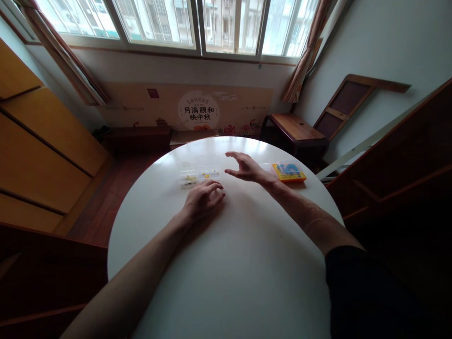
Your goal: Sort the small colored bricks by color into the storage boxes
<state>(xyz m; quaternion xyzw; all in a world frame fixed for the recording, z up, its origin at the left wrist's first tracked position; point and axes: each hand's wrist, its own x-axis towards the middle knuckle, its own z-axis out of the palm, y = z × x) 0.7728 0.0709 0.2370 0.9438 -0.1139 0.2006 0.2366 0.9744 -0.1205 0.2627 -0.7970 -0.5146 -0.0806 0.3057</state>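
Note:
My left hand (205, 197) rests on the white table, fingers loosely curled and apart, with nothing visible in it. Just beyond it lies a clear plastic compartment box (198, 165), holding several small yellow pieces (205, 175) and some that are too small to name. My right hand (243, 167) is to the right of this box, thumb and fingers spread apart around bare air. Behind the right wrist, a yellow-orange box (298, 177) with a blue picture sits on the table, with a clear plastic container on top of it. Part of another clear container shows beside the wrist.
The round white table (243, 282) fills the middle. Past its far right edge stands a wooden chair (300, 127). A long printed banner (141, 101) covers the wall below the windows. Wooden cabinets (42, 141) are on the left, and a dark wooden panel (406, 155) rises at right.

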